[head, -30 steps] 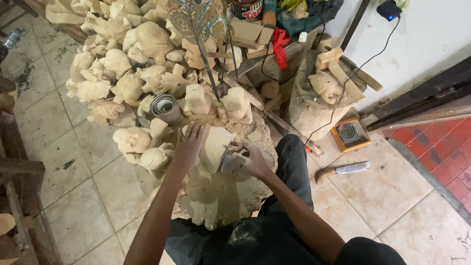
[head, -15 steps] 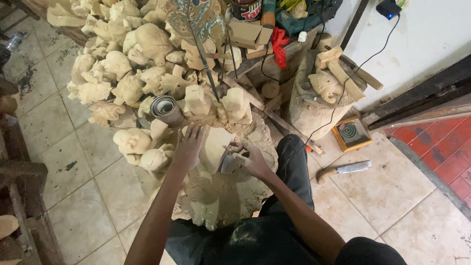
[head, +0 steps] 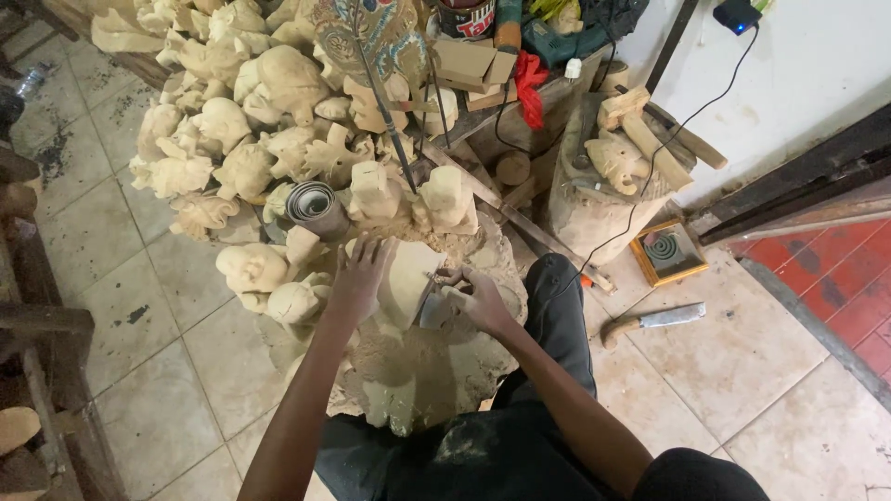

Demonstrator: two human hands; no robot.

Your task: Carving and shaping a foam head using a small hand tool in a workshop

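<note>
Carvings are lying piled beyond the wood block. Left hand, arm outstretched, is pressing splayed fingers flat against the block's left face. Right hand, just right of the block, is gripping a metal blade against it.

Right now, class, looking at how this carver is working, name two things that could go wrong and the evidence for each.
1. The left hand steadies the pale wooden carving right beside the metal blade held in the right hand; a slip might cut the fingers.
2. A large knife lies bare on the tiled floor beside the person's knee, and a black cable trails nearby; either could be stepped on or snagged.
</note>
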